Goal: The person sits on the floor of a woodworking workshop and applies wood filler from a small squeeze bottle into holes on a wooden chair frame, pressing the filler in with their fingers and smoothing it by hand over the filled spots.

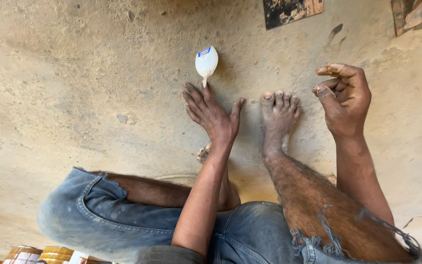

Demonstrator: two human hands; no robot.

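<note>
Dusty concrete floor; left hand (214, 117) spread, fingertips touching white squeeze bottle (206, 62) at frame centre-top: probably light, soft-walled; grip body. Right hand (344, 100) loosely curled, empty.

Left hand (210, 113) reaches forward, palm down, fingers spread and pointing toward eleven o'clock, forearm running back toward six. Right hand (344, 100) is raised at three o'clock, empty, fingers loosely curled, thumb toward nine.
</note>
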